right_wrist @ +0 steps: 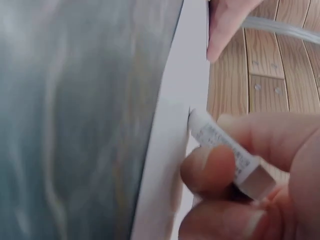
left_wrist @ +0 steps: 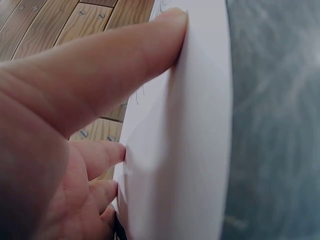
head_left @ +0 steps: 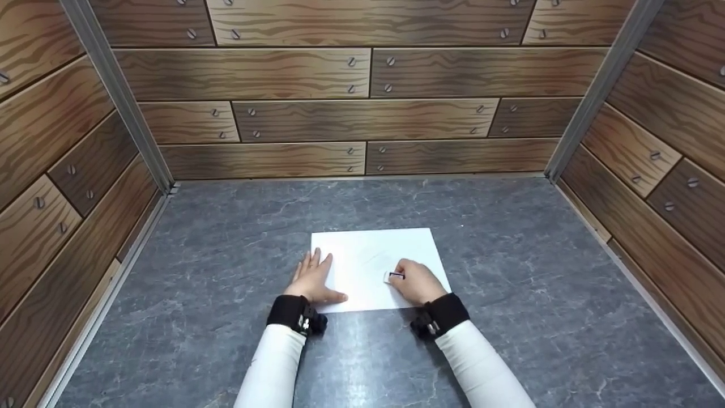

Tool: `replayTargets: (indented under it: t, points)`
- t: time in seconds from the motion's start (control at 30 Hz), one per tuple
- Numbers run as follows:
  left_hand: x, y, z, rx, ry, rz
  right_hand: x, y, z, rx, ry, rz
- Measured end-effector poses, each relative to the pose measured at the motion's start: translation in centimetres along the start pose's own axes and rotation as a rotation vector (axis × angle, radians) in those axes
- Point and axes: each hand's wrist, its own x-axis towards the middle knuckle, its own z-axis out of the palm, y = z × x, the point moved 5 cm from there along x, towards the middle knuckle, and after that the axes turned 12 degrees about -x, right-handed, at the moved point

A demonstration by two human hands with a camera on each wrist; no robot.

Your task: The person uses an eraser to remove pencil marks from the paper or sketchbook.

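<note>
Can count two white sleeves nearest, both cut off at the near edge, then two black wristbands, each with one small dark device too small to make out. Can see two hands beyond: the left hand spread, with thumb held apart, resting on the left part of one white sheet, and the right hand pinching one white eraser between thumb and fingertips, over the right half of the sheet. Cannot read the print on the eraser, blurred and partly covered by a finger; cannot tell how firmly pressed to the paper. Can make out faint strokes in the middle of the sheet, too pale to count. Farther off, past the grey bench, can count one far wall and two side walls, all plank-patterned and cut off, plus two metal posts, likewise cropped above.
</note>
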Motion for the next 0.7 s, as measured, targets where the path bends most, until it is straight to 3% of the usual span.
replayTargets:
  t: [0.1,0.3,0.53,0.7]
  points:
    - [0.1,0.1,-0.1,0.006,0.001,-0.001,0.1,-0.2,-0.2,0.028,-0.008,-0.008]
    - [0.4,-0.3,0.3,0.021,0.004,-0.007,-0.1,-1.2,0.6,0.074,-0.124,-0.105]
    - [0.7,-0.7,0.3,0.012,0.002,-0.009,0.1,0.1,-0.3,-0.032,0.003,0.008]
    - [0.9,-0.8,0.3,0.022,0.005,-0.002,0.3,-0.4,0.2,0.022,-0.050,-0.054]
